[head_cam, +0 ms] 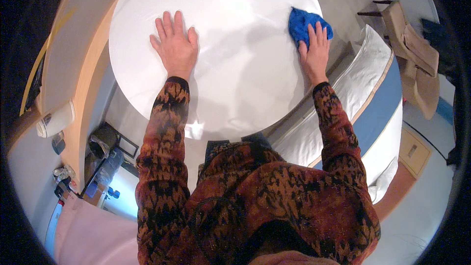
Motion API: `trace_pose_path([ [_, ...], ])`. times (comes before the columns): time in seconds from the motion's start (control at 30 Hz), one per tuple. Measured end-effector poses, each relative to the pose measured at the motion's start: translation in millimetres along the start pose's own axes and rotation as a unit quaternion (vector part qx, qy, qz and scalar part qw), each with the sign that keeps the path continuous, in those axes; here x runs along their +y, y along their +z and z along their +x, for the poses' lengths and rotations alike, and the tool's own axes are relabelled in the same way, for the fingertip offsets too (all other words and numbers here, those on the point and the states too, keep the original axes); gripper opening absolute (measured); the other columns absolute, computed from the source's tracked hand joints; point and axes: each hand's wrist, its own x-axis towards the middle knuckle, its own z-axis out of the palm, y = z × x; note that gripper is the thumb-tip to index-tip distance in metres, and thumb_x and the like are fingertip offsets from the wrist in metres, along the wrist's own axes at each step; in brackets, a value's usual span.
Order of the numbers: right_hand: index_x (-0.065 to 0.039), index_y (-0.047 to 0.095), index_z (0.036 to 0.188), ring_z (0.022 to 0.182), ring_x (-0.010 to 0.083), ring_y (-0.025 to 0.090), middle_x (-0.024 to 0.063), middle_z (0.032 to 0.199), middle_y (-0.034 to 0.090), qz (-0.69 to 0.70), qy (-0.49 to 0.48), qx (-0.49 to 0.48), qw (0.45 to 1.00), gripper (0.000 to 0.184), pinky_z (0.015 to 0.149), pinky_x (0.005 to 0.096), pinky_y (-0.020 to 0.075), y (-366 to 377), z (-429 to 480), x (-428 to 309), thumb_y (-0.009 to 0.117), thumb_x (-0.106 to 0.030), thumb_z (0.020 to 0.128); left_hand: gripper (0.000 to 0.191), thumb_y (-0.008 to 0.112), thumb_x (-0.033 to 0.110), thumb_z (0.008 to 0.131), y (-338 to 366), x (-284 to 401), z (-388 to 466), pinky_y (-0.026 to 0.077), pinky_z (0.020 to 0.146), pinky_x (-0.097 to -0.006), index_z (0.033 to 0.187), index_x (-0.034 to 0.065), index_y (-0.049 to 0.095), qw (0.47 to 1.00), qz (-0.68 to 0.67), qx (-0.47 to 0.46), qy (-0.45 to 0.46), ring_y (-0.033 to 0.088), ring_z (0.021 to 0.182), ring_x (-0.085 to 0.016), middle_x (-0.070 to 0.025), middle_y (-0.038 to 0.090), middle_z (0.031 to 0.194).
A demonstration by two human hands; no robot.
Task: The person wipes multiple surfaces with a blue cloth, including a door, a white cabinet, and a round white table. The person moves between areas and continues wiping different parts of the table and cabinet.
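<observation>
Before me is a round white tabletop (220, 55) with a glossy surface that reflects light. My left hand (177, 46) lies palm down on its left part, fingers spread, holding nothing. At the right rim, my right hand (315, 51) presses on a crumpled blue cloth (303, 24). My fingers rest over the cloth's near right side, and part of it reaches past the table's edge. What lies under the right palm is hidden.
Close on the right stands a bed with white bedding (353, 77) and a blue band (382, 103). Beyond it is a beige chair (412, 48). A wooden counter edge (88, 66) curves along the left. A pink cloth surface (95, 232) is at lower left.
</observation>
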Motion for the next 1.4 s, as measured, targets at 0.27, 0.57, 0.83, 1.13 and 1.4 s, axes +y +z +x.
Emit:
trace_pose_path([
  [0.27, -0.007, 0.046, 0.131, 0.129, 0.0424, 0.034, 0.0187, 0.14, 0.039, -0.093, 0.021, 0.063, 0.993, 0.051, 0.104, 0.0538, 0.025, 55.1, 114.7, -4.8, 0.048, -0.035, 0.089, 0.054, 0.05, 0.03, 0.089, -6.5, 4.9, -0.5, 0.015, 0.106, -0.0618, 0.137, 0.0112, 0.038, 1.0, -0.002, -0.022, -0.009, 0.02, 0.138, -0.035, -0.0152, 0.028, 0.147],
  [0.57, -0.006, 0.047, 0.13, 0.127, 0.0432, 0.036, 0.0205, 0.138, 0.04, -0.039, -0.075, 0.041, 0.996, 0.051, 0.103, 0.0561, 0.0266, 68.4, 136.8, -89.1, 0.054, -0.032, 0.086, 0.054, 0.053, 0.029, 0.088, -7.8, 8.5, -2.1, 0.016, 0.105, -0.0622, 0.137, 0.0107, 0.039, 1.0, -0.022, -0.019, -0.012, 0.02, 0.137, -0.035, -0.0147, 0.029, 0.146],
  [0.83, -0.011, 0.048, 0.129, 0.134, 0.0373, 0.029, 0.0147, 0.145, 0.033, 0.042, -0.251, -0.11, 0.961, 0.059, 0.106, 0.0571, 0.0232, 52.4, 99.0, -125.5, 0.065, -0.031, 0.076, 0.056, 0.054, 0.029, 0.085, -11.2, 12.1, -3.0, 0.019, 0.104, -0.0612, 0.136, 0.0122, 0.04, 0.999, -0.032, -0.018, -0.019, 0.022, 0.137, -0.034, -0.0142, 0.029, 0.146],
  [1.13, -0.007, 0.042, 0.134, 0.126, 0.0425, 0.035, 0.0218, 0.136, 0.04, 0.022, -0.152, 0.038, 0.987, 0.06, 0.104, 0.054, 0.0262, 119.9, 238.6, -177.4, 0.058, -0.031, 0.082, 0.057, 0.056, 0.028, 0.085, -13.3, 16.0, -2.3, 0.015, 0.105, -0.0624, 0.136, 0.0109, 0.038, 0.996, -0.064, -0.046, -0.031, 0.018, 0.138, -0.035, -0.0151, 0.027, 0.147],
  [1.4, -0.012, 0.053, 0.127, 0.124, 0.0412, 0.038, 0.0203, 0.133, 0.044, 0.142, -0.356, -0.013, 0.924, 0.051, 0.105, 0.0565, 0.0255, 141.1, 204.2, -289.5, 0.062, -0.034, 0.081, 0.06, 0.062, 0.02, 0.079, -15.5, 16.9, -2.0, 0.02, 0.103, -0.0622, 0.135, 0.0127, 0.04, 0.996, -0.076, -0.035, -0.032, 0.023, 0.136, -0.036, -0.0139, 0.03, 0.145],
])
